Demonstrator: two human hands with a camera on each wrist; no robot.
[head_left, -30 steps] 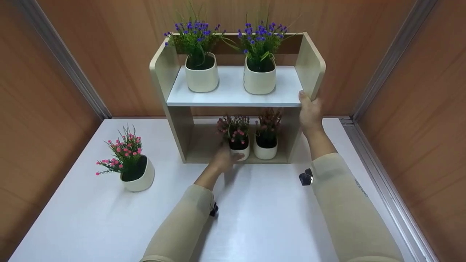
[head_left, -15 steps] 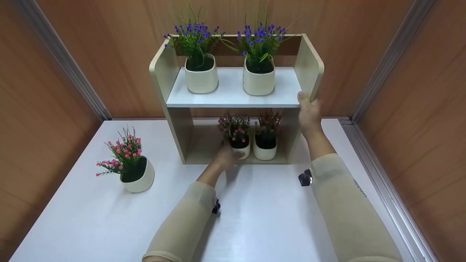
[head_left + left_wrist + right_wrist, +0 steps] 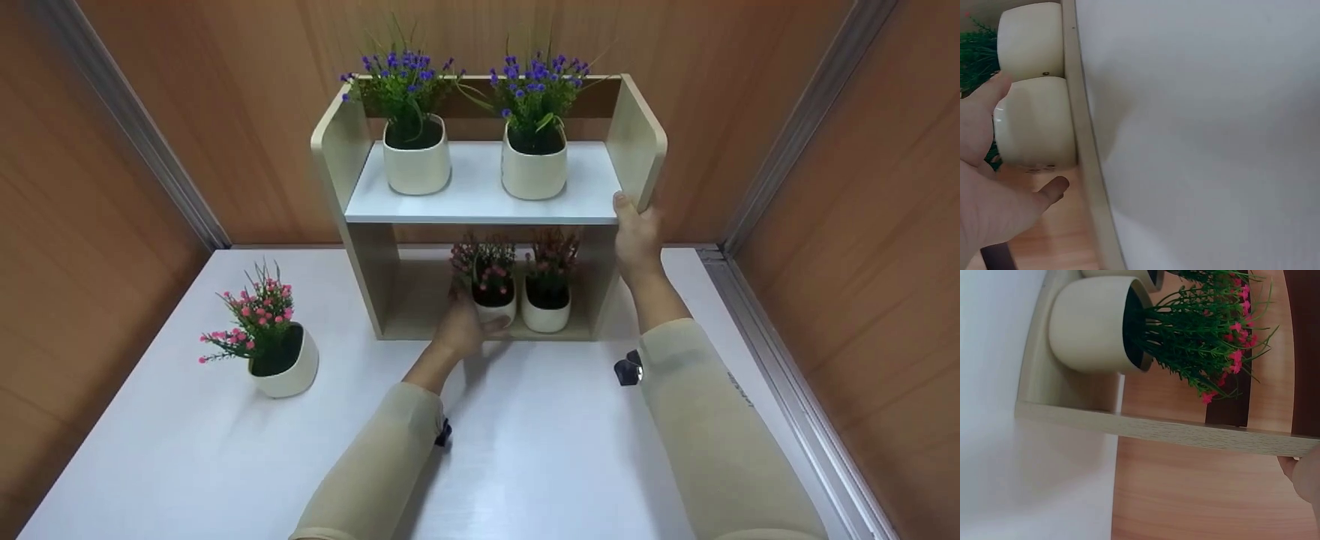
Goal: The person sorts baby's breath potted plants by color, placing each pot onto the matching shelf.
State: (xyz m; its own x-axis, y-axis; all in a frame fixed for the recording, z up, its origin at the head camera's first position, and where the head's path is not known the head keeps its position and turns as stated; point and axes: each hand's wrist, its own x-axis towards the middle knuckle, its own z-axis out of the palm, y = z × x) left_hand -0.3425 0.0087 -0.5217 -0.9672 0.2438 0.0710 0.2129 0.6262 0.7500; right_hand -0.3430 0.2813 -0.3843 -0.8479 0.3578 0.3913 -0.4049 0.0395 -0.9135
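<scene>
A two-tier wooden shelf (image 3: 480, 220) stands at the back of the table. On its lower tier, two white pots with pink flowers sit side by side: the left potted plant (image 3: 494, 304) and the right potted plant (image 3: 547, 311). My left hand (image 3: 459, 327) is spread around the left pot, its thumb across the pot's front. In the left wrist view a gap shows between a fingertip (image 3: 1060, 185) and that pot (image 3: 1036, 124). My right hand (image 3: 639, 234) grips the shelf's right side panel, thumb on the inner face; its other fingers are mostly hidden behind the panel.
Two purple-flowered pots (image 3: 417, 166) stand on the upper tier. Another pink-flowered pot (image 3: 289, 367) is on the white table (image 3: 525, 450), left of the shelf. Wooden walls (image 3: 847, 187) enclose the back and sides.
My left hand stays beside the left pot, its fingers shifting slightly and its thumb looking a little straighter. My right hand keeps its grip on the panel. The head view has tilted slightly.
</scene>
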